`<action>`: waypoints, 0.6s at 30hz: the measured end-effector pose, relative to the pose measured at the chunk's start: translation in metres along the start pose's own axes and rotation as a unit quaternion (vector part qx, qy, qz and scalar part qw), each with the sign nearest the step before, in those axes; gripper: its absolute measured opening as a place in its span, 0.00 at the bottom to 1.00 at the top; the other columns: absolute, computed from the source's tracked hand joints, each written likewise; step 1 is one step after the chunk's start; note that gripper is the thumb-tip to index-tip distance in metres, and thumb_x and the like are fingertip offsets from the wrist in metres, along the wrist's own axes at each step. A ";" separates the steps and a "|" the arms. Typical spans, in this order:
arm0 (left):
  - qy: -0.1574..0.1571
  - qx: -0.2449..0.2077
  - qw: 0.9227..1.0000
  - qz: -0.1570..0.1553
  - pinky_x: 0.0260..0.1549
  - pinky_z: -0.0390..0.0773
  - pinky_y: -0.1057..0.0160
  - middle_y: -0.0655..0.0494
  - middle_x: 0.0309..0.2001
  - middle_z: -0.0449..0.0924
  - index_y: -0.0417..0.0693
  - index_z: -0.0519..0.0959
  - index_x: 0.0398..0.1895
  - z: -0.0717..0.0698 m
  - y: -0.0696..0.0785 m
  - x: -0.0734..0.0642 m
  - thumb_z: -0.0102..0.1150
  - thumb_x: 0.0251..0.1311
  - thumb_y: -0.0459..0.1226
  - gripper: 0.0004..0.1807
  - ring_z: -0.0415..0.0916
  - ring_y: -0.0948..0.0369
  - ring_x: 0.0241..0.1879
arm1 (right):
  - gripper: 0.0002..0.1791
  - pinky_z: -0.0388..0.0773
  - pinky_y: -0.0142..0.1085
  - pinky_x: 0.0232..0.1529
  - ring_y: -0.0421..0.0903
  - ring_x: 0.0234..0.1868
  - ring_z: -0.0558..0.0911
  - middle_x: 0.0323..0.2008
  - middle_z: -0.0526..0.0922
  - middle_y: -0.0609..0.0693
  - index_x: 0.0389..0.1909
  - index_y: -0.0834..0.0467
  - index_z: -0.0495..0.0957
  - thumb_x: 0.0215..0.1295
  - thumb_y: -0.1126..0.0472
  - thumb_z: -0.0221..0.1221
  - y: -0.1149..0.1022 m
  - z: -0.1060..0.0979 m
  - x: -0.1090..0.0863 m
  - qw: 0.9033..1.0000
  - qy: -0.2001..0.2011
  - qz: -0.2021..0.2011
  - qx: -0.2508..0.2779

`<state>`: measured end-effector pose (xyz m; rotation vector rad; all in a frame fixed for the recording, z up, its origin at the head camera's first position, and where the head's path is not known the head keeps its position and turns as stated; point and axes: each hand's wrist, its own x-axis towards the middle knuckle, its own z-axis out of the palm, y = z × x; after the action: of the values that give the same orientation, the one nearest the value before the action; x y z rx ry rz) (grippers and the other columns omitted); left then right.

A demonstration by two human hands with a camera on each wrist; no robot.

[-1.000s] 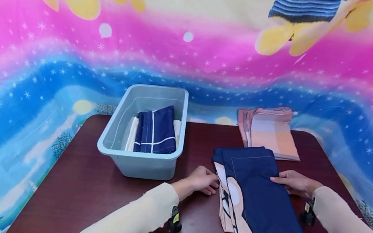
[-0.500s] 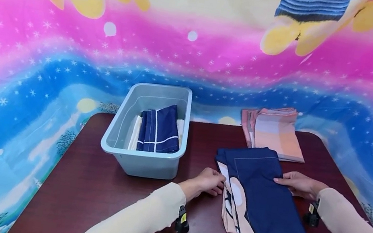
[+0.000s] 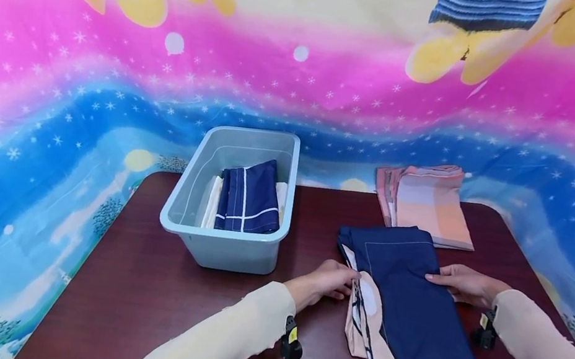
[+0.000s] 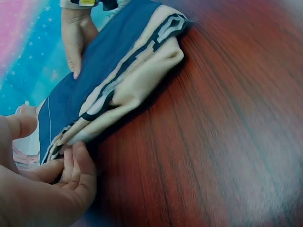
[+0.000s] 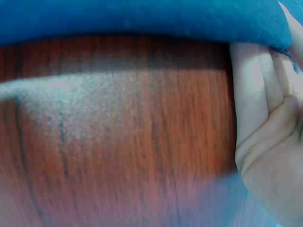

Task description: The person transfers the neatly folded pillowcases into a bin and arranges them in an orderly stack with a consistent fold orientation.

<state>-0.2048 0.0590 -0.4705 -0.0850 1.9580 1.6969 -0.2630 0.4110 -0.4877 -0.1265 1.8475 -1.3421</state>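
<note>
A folded navy cloth [image 3: 404, 298] with a peach, white and black print along its left side lies on the table. My left hand [image 3: 328, 279] is at its left edge, with the fingers curled at the layered folds. In the left wrist view, the left thumb [image 4: 23, 126] stands apart from the curled fingers [image 4: 71, 170] on the other side of that edge. My right hand [image 3: 465, 284] grips the right edge, thumb on top. In the right wrist view its fingers [image 5: 251, 90] run beneath the cloth, and their tips are hidden.
A grey-blue bin [image 3: 231, 252] stands to the left, holding a folded navy cloth with white lines [image 3: 251, 196] and white cloth. Behind the cloth in my hands lies a folded pink and peach checked cloth [image 3: 430, 205]. A printed curtain [image 3: 331, 80] hangs behind the dark wooden table [image 3: 158, 284].
My left hand has moved right, in against the cloth's left edge, and now covers part of its printed side. My right hand keeps its place on the right edge. The whole view has shifted slightly.
</note>
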 end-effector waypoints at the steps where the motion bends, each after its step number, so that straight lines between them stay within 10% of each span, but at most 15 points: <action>1: 0.003 0.016 1.000 0.011 0.24 0.75 0.71 0.58 0.30 0.78 0.41 0.81 0.41 0.001 0.000 0.000 0.61 0.63 0.38 0.09 0.75 0.66 0.26 | 0.18 0.85 0.43 0.50 0.45 0.44 0.89 0.41 0.91 0.52 0.51 0.60 0.83 0.81 0.55 0.48 0.000 0.000 0.000 1.000 -0.002 0.000 0.002; 7: -0.022 0.067 0.993 0.091 0.25 0.80 0.65 0.55 0.25 0.80 0.41 0.73 0.38 0.003 -0.001 0.001 0.64 0.61 0.34 0.09 0.74 0.66 0.22 | 0.18 0.85 0.42 0.50 0.45 0.44 0.89 0.39 0.91 0.51 0.51 0.60 0.83 0.81 0.55 0.47 -0.002 -0.001 0.000 1.000 -0.016 -0.002 0.009; 18: -0.072 0.042 0.988 0.127 0.24 0.82 0.61 0.33 0.38 0.87 0.41 0.69 0.51 -0.005 -0.016 0.012 0.63 0.62 0.28 0.17 0.76 0.64 0.23 | 0.18 0.85 0.41 0.50 0.44 0.44 0.89 0.40 0.91 0.51 0.50 0.59 0.84 0.81 0.56 0.46 -0.004 -0.001 0.000 1.000 -0.022 -0.003 0.021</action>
<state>-0.2101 0.0547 -0.4901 0.3229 1.9941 1.7203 -0.2647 0.4103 -0.4842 -0.1376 1.7831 -1.3708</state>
